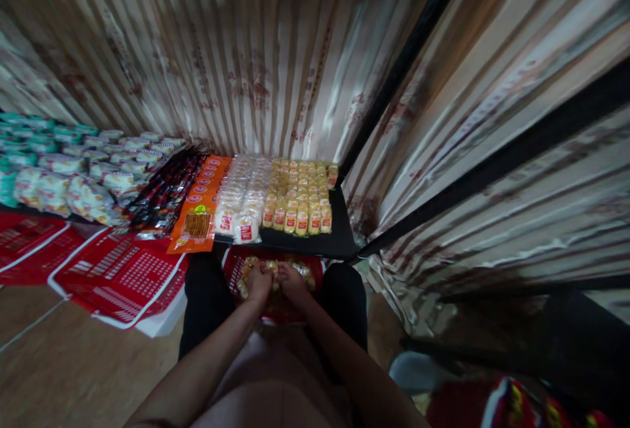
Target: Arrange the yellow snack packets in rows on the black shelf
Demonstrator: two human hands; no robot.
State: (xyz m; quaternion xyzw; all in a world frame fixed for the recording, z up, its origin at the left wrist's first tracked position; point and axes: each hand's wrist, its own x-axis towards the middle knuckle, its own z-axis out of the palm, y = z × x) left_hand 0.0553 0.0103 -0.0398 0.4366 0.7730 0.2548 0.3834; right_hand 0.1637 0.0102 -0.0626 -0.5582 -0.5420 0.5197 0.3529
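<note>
My left hand (pixel 258 283) and my right hand (pixel 291 281) reach down together into a red basket (pixel 280 310) between my knees. Both hands have their fingers curled around small yellow snack packets (pixel 272 266) in the basket; the exact grip is hard to make out. Just beyond the basket a low black shelf (pixel 325 242) holds neat rows of yellow packets (pixel 300 195) and clear white packets (pixel 241 198).
Orange snack bags (pixel 199 208), dark red sticks (pixel 165 195) and white-and-green packs (pixel 73 175) lie along the shelf to the left. Red crates (pixel 118 274) sit on the wooden floor. Striped covered walls and a black frame (pixel 403 60) close in at right.
</note>
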